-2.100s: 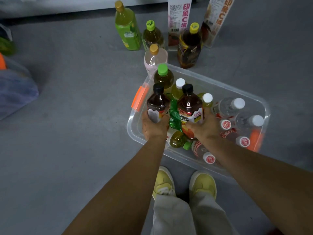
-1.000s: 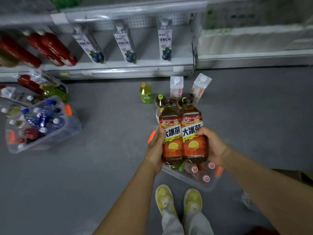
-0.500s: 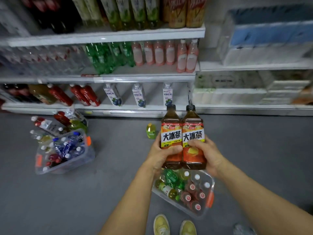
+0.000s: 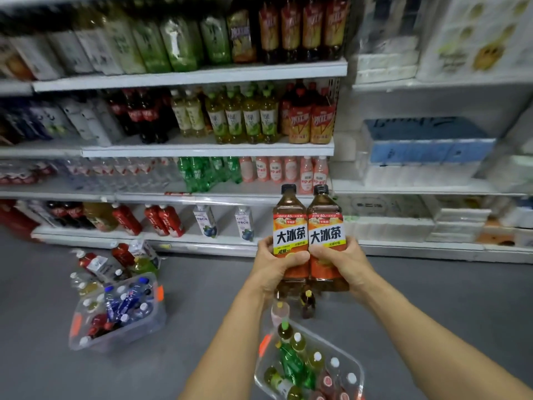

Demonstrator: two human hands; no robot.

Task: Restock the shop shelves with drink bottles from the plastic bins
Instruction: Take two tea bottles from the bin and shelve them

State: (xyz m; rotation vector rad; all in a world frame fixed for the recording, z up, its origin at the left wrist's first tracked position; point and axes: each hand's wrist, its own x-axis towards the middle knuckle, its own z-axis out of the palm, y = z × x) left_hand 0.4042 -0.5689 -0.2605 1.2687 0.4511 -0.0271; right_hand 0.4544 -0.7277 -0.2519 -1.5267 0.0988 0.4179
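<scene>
I hold two brown iced tea bottles upright and side by side in front of the drink shelves (image 4: 207, 150). My left hand (image 4: 274, 265) grips the left iced tea bottle (image 4: 289, 226) around its lower half. The right iced tea bottle (image 4: 325, 226) is held the same way by my right hand (image 4: 341, 262). Both have black caps and orange labels with large dark characters. Below my arms a clear plastic bin (image 4: 356, 368) on the floor holds several green, yellow and red bottles.
A second clear bin (image 4: 144, 327) with blue and red bottles sits on the grey floor at the left, loose bottles (image 4: 98, 264) behind it. Two small bottles (image 4: 307, 304) stand just under my hands. Shelves to the right carry white and blue packs (image 4: 427, 151).
I lifted both iced tea bottles out of the bin and raised them. My view tilted up from the floor to the shelves, and the bin now lies low in the view.
</scene>
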